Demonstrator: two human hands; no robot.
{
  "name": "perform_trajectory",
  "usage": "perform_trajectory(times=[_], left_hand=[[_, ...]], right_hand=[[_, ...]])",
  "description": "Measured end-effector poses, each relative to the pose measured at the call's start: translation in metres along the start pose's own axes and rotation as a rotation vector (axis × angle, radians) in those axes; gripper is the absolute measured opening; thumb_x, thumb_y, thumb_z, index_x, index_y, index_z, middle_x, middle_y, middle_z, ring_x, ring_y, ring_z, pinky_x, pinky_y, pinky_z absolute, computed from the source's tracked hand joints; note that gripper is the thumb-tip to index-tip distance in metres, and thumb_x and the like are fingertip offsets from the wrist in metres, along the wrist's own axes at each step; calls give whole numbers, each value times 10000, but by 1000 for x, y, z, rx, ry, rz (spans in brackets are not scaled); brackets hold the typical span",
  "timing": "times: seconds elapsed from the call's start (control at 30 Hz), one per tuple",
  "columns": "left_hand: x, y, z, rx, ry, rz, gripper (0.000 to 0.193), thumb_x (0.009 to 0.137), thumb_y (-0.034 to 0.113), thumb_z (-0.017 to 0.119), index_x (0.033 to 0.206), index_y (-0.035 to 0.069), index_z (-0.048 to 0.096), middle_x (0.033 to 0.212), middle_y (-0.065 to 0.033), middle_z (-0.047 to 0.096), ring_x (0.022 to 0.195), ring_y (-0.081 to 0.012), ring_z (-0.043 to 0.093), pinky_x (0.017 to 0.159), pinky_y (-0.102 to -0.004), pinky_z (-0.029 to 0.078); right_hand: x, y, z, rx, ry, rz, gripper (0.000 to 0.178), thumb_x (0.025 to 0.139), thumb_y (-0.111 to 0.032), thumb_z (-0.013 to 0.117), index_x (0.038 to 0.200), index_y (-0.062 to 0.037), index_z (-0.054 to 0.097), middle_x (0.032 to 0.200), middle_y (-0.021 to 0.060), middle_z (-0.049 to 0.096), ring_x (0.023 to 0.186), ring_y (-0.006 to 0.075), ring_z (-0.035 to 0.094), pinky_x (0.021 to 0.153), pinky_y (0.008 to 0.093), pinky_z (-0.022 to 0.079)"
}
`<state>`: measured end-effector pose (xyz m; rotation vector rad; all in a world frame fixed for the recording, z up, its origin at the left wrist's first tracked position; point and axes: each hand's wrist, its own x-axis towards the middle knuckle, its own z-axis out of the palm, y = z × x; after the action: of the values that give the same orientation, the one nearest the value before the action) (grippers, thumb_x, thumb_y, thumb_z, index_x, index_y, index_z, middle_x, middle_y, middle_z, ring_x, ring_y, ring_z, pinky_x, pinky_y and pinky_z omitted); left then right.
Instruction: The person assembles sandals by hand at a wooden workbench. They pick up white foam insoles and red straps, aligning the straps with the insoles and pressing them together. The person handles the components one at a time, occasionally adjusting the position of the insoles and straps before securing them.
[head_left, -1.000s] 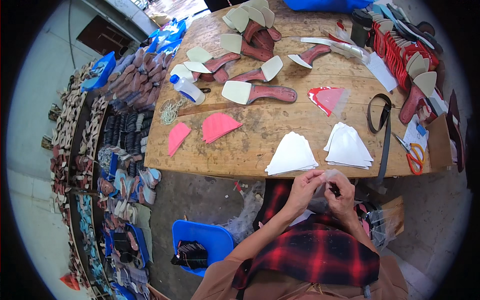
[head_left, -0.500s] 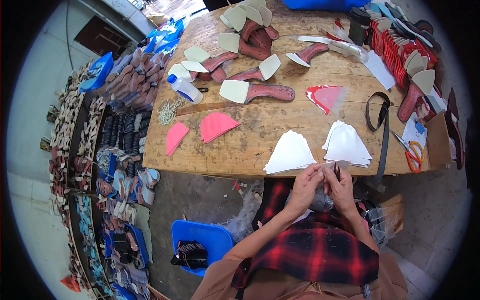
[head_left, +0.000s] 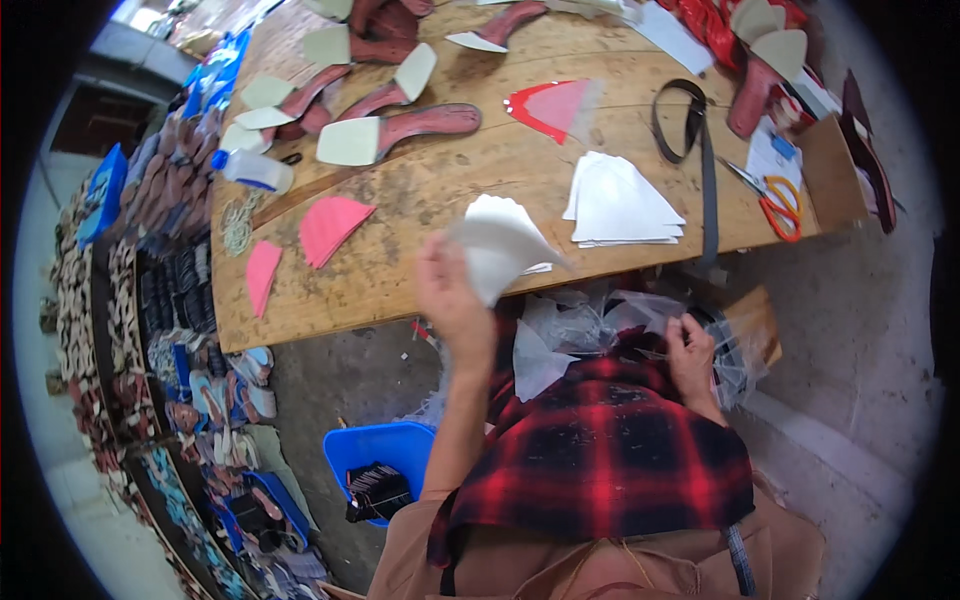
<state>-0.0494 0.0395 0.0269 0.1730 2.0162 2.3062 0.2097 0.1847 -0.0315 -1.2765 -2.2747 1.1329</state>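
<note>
Wooden table (head_left: 370,270) is pretty scuffed and busy, so I'll go by the uncovered white stack (head_left: 625,205) as my landmark. Left hand (head_left: 450,285) has a curved white piece (head_left: 495,255), seemingly pinched near one edge, left of that stack and a bit nearer than it, overlapping a second white pile (head_left: 500,208) from this angle. I'd guess it's paper-light, bendy with some spring, maybe a touch slick and easy to crease, so a soft edge pinch seems right; squeezing the middle could kink it. Right hand (head_left: 690,352) is curled nearly closed, nearer than the stack and slightly right of it, by some clear plastic film (head_left: 650,308). Can't tell if it's gripping the film, something thin, or nothing. Motion blur eats the piece's outline and the left fingertips, and the piece hides a good chunk of that second pile. Beyond the stack and leftward, some red-brown soles (head_left: 430,122) run out of view up top.
</note>
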Motion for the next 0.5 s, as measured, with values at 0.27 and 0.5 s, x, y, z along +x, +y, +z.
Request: perform_trajectory(times=[0.27,0.5], left_hand=[[11,13,90,-46,-678,-165,307,960,117,567,1225,-30,517,900,-29,618,839,-60,544,720,-219,441],[38,-64,134,779,-534,747,407,824,121,671,1199,12,557,1008,-190,607,964,-350,590,843,-431,459]], right_hand=[[11,34,-51,-611,-347,-52,463,838,-177,661,1234,-103,434,811,209,665,823,437,635,704,526,483],[27,-4,-52,-165,-23,-291,124,826,-104,680,926,-49,631,787,153,652,714,350,645,600,405,476]])
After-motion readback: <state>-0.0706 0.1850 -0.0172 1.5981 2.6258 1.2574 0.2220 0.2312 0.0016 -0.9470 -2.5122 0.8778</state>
